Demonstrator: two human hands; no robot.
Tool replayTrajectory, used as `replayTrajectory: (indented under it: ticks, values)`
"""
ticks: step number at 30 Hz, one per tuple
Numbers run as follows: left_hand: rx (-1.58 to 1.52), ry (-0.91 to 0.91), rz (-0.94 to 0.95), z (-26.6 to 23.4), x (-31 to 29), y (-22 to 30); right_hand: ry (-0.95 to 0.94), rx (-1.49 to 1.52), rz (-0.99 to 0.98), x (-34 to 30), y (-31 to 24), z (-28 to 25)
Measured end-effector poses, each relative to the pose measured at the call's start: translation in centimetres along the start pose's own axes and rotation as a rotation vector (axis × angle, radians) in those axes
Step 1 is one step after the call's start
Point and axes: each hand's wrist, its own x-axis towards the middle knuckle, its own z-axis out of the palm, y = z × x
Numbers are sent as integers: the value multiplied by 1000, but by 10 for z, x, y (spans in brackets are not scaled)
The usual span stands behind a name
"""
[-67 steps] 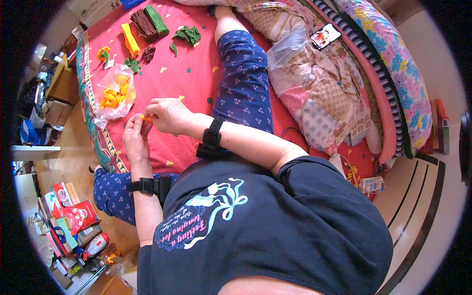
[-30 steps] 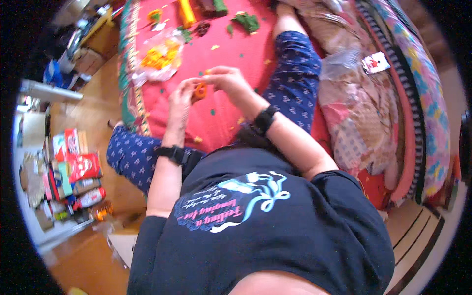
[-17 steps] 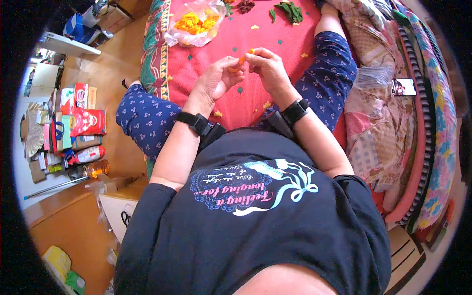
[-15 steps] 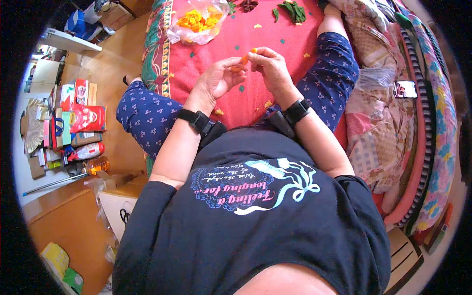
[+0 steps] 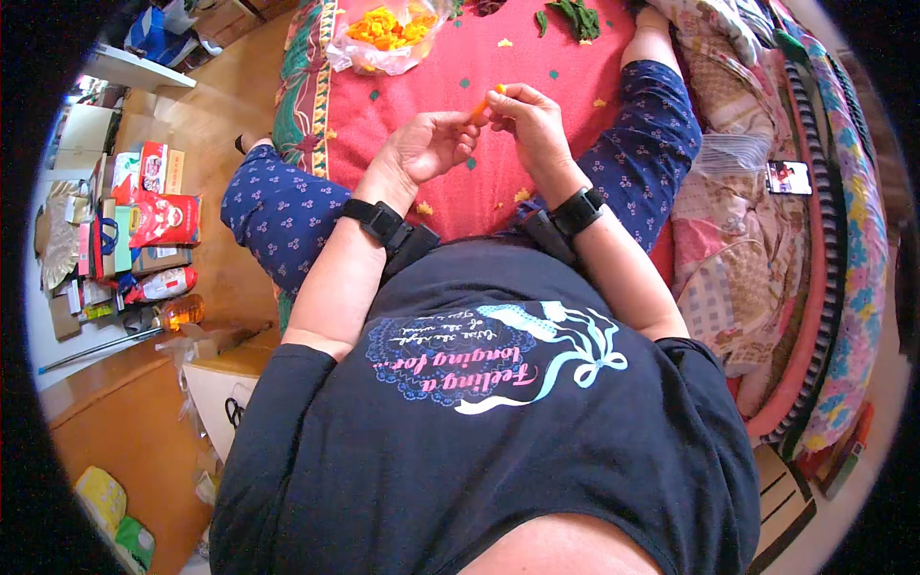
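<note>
Above the red patterned bedcover (image 5: 436, 91), my two hands meet around a small, narrow orange strip (image 5: 482, 107). My left hand (image 5: 431, 146) has its fingers curled, with thumb and fingertips at the strip's lower end. Pinching the upper end, my right hand (image 5: 533, 123) hides part of it. What the strip is made of, I cannot make out. Beyond my left hand lies a clear plastic bag (image 5: 341, 56) holding a heap of orange-yellow pieces (image 5: 395, 31). Dark green leaf-like pieces (image 5: 577, 19) lie at the far right of the bedcover, and a dark reddish clump (image 5: 487, 6) shows at the top edge.
My legs in blue patterned trousers (image 5: 287, 216) (image 5: 647, 134) are spread on both sides. A phone (image 5: 789, 176) lies on folded quilts (image 5: 728, 249) at the right. At the left, packages (image 5: 168, 220) and a bottle (image 5: 182, 311) crowd a surface.
Both hands stay close together around the orange strip. The right hand has shifted slightly upward, and more of the strip shows between the fingers. The view has shifted a little.
</note>
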Motion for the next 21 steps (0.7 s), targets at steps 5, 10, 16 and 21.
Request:
replayTrajectory:
  ticks: [5,10,16,21]
  values:
    - [108,37,-17,-42,9,5,-16,-140,-62,-10,-19,13]
    - [58,281,189,-17,1,-9,26,52,-7,2,-1,10]
    - [-152,144,99,-15,2,-5,9,-30,-36,-3,-7,6]
    - [-123,199,75,-9,-1,-5,-2,-65,-38,-3,-9,5]
